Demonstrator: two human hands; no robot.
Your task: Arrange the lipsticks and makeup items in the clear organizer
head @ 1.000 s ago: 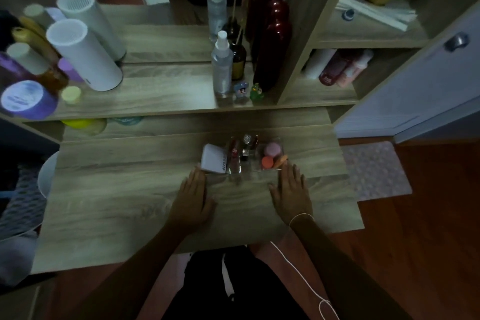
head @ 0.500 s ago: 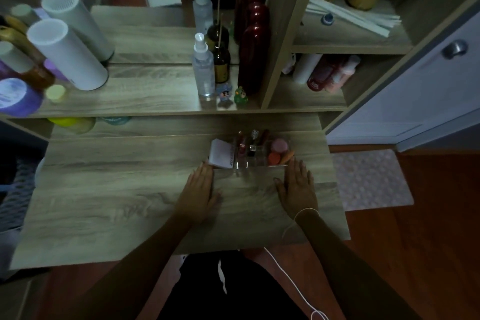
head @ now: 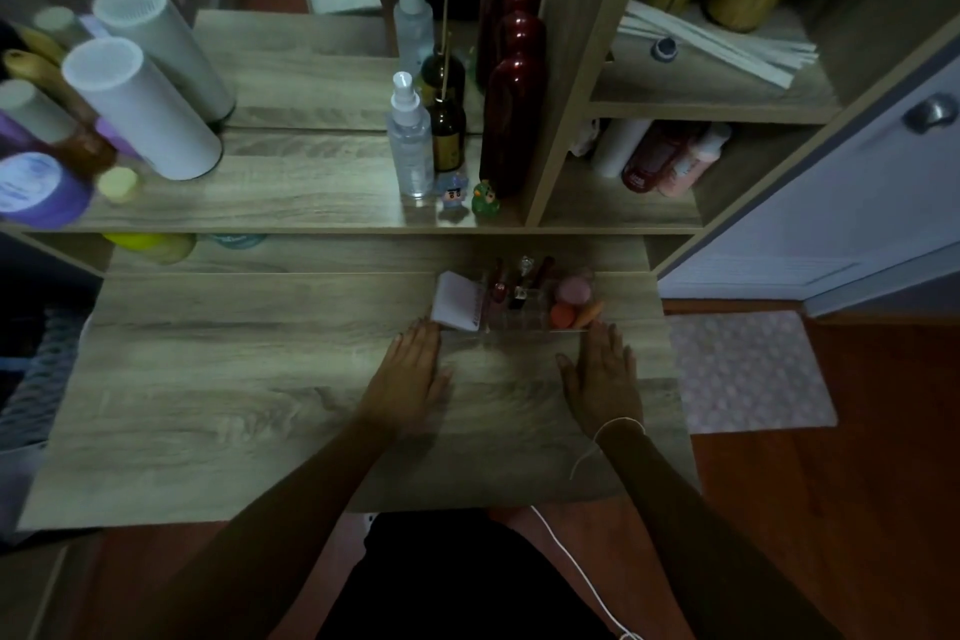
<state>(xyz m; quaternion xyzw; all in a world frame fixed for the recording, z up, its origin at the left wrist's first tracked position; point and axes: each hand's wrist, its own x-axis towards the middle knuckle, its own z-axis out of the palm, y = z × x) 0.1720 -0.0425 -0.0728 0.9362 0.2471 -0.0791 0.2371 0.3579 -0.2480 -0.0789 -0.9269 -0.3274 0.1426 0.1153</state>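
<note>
A clear organizer [head: 519, 325] stands on the wooden tabletop [head: 234, 379] toward the back right. Inside it are a white palette [head: 458, 300] leaning at the left, several upright lipsticks [head: 517, 282] in the middle, and a pink sponge [head: 573, 288], an orange sponge [head: 562, 314] and an orange tapered item [head: 589, 313] at the right. My left hand [head: 410, 374] lies flat on the table just in front of the organizer's left corner. My right hand [head: 602, 374] lies flat in front of its right corner. Both hold nothing.
A raised shelf behind holds a spray bottle [head: 410, 140], a dark diffuser bottle [head: 448, 130], a tall red bottle [head: 511, 120], two small figurines [head: 470, 195] and white cylinders [head: 140, 109]. A mirror stands behind. A side cubby holds bottles [head: 660, 156]. A white door [head: 857, 203] is right.
The view has shifted slightly, so the scene sits a little differently in frame. Both hands stay flat on the table in front of the organizer.
</note>
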